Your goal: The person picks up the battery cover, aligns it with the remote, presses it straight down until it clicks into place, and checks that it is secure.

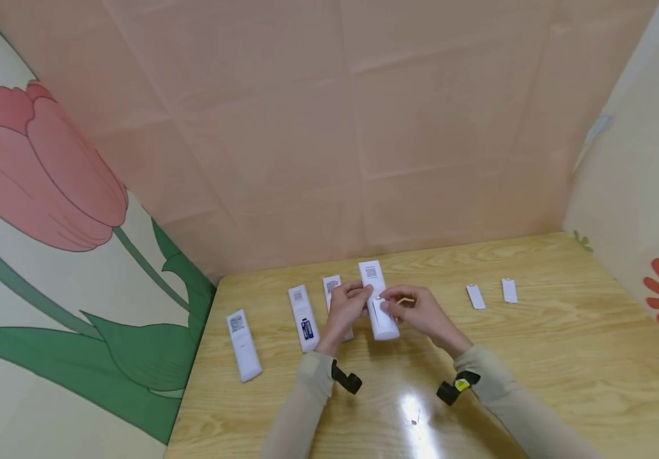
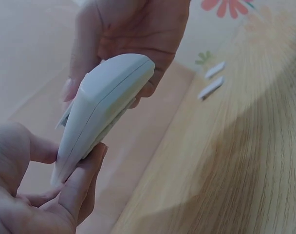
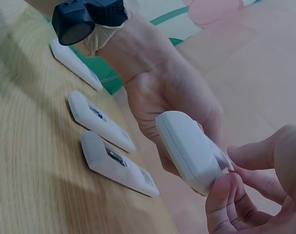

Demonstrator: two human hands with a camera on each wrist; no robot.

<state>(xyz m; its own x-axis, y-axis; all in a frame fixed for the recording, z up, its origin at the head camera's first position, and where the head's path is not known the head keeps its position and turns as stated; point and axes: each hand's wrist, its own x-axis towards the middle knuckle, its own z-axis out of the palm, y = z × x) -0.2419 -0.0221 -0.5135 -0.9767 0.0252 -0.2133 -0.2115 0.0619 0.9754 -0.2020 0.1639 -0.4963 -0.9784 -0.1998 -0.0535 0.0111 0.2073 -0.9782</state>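
A white remote control (image 1: 370,274) is raised over the table with its labelled back facing up. My left hand (image 1: 348,307) grips it by the side, thumb on the near face and fingers beneath in the left wrist view. The right hand (image 1: 421,310) pinches the battery cover (image 3: 219,152) between thumb and fingers. That cover is tilted, one end standing off the remote's back with a gap under it. What lies in the battery compartment is hidden by the cover.
Left of the hands lie a remote with a plain closed back (image 1: 244,347), an uncovered one (image 1: 299,305) holding a blue battery (image 1: 307,328), and another uncovered one (image 3: 121,168), partly behind the left hand in the head view. Two loose covers (image 1: 475,297) lie at the right.
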